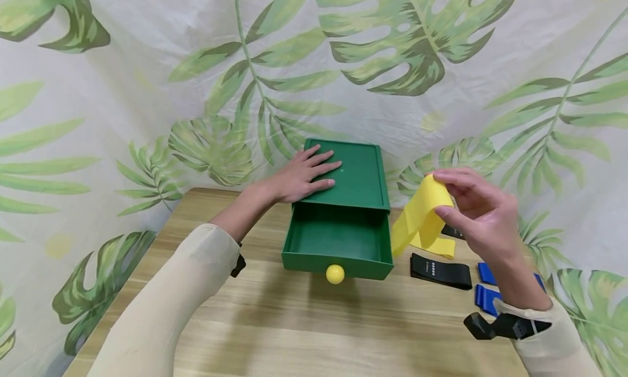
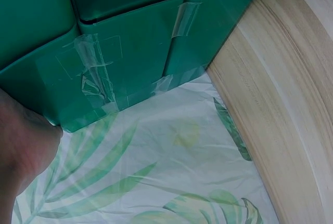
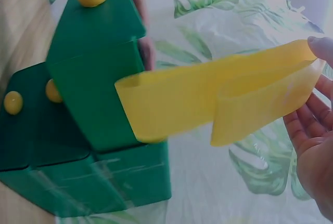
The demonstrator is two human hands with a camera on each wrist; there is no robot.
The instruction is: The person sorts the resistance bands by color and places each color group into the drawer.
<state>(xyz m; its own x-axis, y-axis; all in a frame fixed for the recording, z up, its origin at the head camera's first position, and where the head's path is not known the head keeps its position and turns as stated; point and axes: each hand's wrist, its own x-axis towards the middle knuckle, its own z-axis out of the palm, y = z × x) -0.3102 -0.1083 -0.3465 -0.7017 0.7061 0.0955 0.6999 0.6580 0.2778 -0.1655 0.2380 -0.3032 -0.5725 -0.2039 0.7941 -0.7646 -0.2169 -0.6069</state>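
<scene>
A green drawer cabinet (image 1: pixel 345 172) stands at the back of the table with its top drawer (image 1: pixel 338 260) pulled out; the drawer's inside shows bare green. My left hand (image 1: pixel 306 175) rests flat on the cabinet top, fingers spread. To the right of the drawer, my right hand (image 1: pixel 483 205) pinches a folded yellow resistance band (image 1: pixel 424 205) between thumb and fingers. The band hangs down in a loop beside the drawer's right wall. In the right wrist view, the yellow band (image 3: pixel 260 89) stretches sideways from the fingers towards the cabinet (image 3: pixel 93 94).
Right of the cabinet lie another yellow band (image 1: pixel 444 248), a black band (image 1: pixel 441 272) with white print, and blue bands (image 1: pixel 485 299). A second black piece (image 1: pixel 452 232) is partly hidden behind the right hand. Leaf-print cloth (image 1: pixel 275 55) hangs behind the wooden table (image 1: pixel 294 333).
</scene>
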